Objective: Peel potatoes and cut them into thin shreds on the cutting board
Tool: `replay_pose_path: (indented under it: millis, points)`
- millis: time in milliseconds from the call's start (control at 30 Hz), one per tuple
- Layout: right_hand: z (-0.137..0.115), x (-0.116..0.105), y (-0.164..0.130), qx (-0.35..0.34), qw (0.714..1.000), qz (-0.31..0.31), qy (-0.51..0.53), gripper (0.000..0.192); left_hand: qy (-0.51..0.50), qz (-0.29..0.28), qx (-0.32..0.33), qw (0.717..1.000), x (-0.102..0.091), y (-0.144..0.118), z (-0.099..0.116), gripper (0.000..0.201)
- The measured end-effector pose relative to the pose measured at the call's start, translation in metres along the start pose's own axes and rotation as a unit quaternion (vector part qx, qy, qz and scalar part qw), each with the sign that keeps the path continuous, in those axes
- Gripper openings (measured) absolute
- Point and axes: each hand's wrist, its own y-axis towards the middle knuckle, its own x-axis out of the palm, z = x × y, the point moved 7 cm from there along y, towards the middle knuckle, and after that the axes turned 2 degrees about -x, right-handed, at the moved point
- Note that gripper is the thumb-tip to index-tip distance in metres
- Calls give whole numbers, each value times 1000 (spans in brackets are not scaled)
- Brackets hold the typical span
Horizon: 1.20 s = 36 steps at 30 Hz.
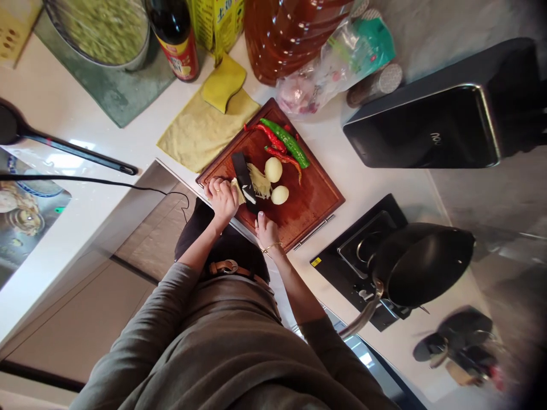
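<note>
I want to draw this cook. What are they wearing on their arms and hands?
Grey-brown sleeves are pushed up, so both forearms are bare. The left hand has a ring on one finger. The right hand has a thin gold bracelet at the wrist. No gloves.

White glossy countertop [64,108], wood cabinet fronts [141,239] below, daylight glare

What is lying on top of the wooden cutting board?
On the cutting board lie two peeled potatoes, a pile of potato shreds, red chilies and a green chili. The knife covers part of the potato under the left hand.
</note>
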Motion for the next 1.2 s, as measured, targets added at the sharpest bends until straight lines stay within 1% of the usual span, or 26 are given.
replay_pose_path:
  millis: [67,167,300,467,700,800,867,1033,1100,1200]
  points:
    - [-1,-4,-2,-14,1000,17,20,63,-4,-6,-3,1000,0,0,0,23]
    - [-5,-12,-8,-41,998,50,-9,62,-3,-11,-9,1000,2,0,-2,22]
    - [-8,-12,-16,-59,995,49,-60,66,6,1,-4,1000,2,0,-2,22]
    - [-9,-7,-18,-37,992,32,-115,63,7,4,-4,1000,3,0,-3,24]
    - [-18,-3,-15,2,983,15,-183,54,1,-5,-16,1000,4,0,-4,23]
    - [-18,-2,-8,9,984,15,-176,53,1,-13,-18,1000,4,0,-4,24]
    - [-15,-3,-4,-1,988,16,-150,55,0,-16,-17,1000,3,0,-3,24]
    - [-8,-8,-5,-16,997,43,-60,68,3,-1,-1,1000,-1,0,1,23]
    - [-8,-10,-9,-20,997,52,-53,70,0,1,0,1000,-1,1,1,23]
    - [-12,-8,-15,-31,996,46,-69,69,6,4,-2,1000,-1,1,1,23]
